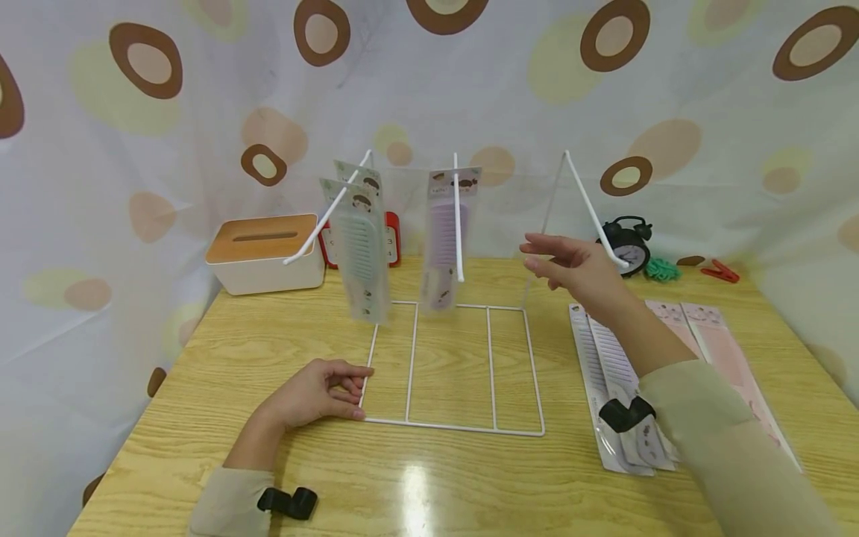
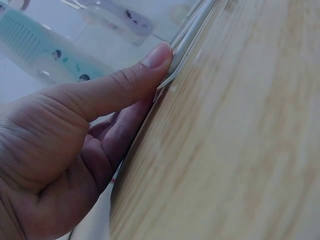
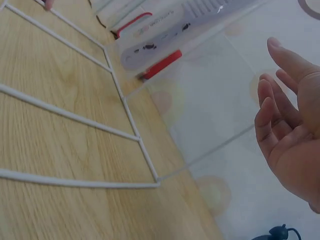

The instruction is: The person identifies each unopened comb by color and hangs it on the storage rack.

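A white wire display rack stands on the wooden table, its flat base towards me and three prongs raised at the back. My left hand holds the base's near left corner; in the left wrist view the thumb presses on the wire. Green combs in clear packs hang from the left prong, and a packaged purple comb from the middle one. Beside the right prong, my right hand is raised with loosely bent fingers and nothing in them.
Packaged purple combs and pink packs lie on the right under my right forearm. Along the back stand a tissue box, a red-framed calendar or clock and a black alarm clock. A green scrunchie and red clip lie nearby.
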`<state>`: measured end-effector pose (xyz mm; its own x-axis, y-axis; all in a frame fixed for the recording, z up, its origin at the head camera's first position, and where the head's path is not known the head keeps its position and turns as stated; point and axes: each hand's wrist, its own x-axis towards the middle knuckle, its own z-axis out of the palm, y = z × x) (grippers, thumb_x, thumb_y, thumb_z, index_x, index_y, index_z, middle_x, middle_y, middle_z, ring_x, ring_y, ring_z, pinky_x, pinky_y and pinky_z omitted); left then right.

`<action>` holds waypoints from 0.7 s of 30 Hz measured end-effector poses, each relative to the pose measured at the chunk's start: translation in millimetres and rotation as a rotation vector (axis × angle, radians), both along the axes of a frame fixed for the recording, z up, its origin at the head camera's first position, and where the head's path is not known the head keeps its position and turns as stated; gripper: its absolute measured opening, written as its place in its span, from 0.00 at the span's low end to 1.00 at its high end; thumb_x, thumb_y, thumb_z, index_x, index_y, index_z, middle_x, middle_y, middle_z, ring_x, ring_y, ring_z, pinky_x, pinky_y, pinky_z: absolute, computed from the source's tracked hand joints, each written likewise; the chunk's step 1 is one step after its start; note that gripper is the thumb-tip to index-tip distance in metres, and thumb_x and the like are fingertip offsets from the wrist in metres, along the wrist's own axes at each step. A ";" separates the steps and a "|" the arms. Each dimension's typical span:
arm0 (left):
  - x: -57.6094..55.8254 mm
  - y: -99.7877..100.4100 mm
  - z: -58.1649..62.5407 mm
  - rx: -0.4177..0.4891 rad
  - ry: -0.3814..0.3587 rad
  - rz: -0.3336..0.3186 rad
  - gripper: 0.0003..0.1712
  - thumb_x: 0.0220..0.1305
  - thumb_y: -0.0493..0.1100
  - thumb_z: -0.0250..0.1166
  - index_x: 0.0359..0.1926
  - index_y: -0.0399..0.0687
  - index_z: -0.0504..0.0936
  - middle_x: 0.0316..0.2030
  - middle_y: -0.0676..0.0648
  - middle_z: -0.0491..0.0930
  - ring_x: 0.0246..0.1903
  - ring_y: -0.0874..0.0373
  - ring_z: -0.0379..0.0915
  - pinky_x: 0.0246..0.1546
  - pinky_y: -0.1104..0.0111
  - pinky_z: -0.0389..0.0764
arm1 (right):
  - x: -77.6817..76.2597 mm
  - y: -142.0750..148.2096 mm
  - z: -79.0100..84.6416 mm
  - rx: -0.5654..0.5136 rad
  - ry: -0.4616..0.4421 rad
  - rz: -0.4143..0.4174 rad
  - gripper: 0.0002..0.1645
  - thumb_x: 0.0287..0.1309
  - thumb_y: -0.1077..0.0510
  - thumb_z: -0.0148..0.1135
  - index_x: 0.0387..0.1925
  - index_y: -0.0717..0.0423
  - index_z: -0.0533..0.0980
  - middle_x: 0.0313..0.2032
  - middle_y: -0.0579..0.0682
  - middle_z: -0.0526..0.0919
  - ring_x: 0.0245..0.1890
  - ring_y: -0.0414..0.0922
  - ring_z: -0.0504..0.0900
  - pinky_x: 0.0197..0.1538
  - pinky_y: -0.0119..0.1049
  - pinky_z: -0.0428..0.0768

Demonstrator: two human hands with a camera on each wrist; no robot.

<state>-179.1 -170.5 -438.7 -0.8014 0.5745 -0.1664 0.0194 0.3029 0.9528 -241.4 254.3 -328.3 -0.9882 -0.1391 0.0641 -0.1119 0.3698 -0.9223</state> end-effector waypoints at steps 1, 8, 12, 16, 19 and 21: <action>-0.2 0.0 -0.1 -0.004 -0.001 0.001 0.41 0.50 0.33 0.78 0.65 0.29 0.73 0.42 0.39 0.77 0.41 0.59 0.80 0.44 0.72 0.86 | 0.3 4.4 -3.9 0.005 0.000 0.003 0.30 0.64 0.46 0.67 0.66 0.43 0.75 0.55 0.36 0.84 0.44 0.40 0.82 0.37 0.30 0.80; 0.2 0.5 -0.2 -0.013 0.000 0.001 0.41 0.50 0.34 0.78 0.65 0.30 0.73 0.43 0.40 0.77 0.42 0.58 0.80 0.45 0.72 0.86 | 1.4 32.2 -25.4 0.049 -0.018 0.030 0.33 0.65 0.49 0.67 0.69 0.47 0.71 0.52 0.30 0.83 0.36 0.38 0.81 0.31 0.31 0.78; 0.5 1.4 -0.2 -0.016 -0.010 0.006 0.41 0.50 0.34 0.78 0.65 0.31 0.73 0.43 0.40 0.77 0.42 0.57 0.80 0.45 0.72 0.86 | 0.7 47.7 -37.3 0.150 -0.025 0.035 0.36 0.64 0.45 0.66 0.71 0.48 0.69 0.56 0.38 0.83 0.35 0.40 0.81 0.30 0.33 0.78; 0.4 1.8 -0.1 -0.021 -0.006 0.008 0.40 0.50 0.34 0.78 0.65 0.31 0.73 0.42 0.40 0.77 0.42 0.56 0.80 0.45 0.72 0.86 | 0.2 62.6 -50.1 0.291 -0.059 0.012 0.39 0.62 0.38 0.65 0.71 0.45 0.69 0.61 0.50 0.80 0.38 0.47 0.81 0.33 0.35 0.80; 0.4 1.6 0.4 -0.020 -0.001 0.006 0.40 0.50 0.34 0.78 0.65 0.31 0.73 0.42 0.40 0.77 0.42 0.56 0.80 0.45 0.71 0.86 | -1.4 72.6 -58.5 0.360 -0.081 0.025 0.39 0.64 0.37 0.64 0.72 0.45 0.68 0.63 0.53 0.79 0.51 0.49 0.79 0.41 0.30 0.80; 0.9 1.0 0.9 -0.014 0.000 0.004 0.40 0.51 0.33 0.77 0.65 0.30 0.73 0.42 0.39 0.77 0.42 0.55 0.80 0.44 0.72 0.86 | -2.6 78.5 -63.2 0.386 -0.090 0.050 0.39 0.65 0.39 0.63 0.72 0.47 0.67 0.63 0.54 0.78 0.59 0.50 0.75 0.44 0.27 0.79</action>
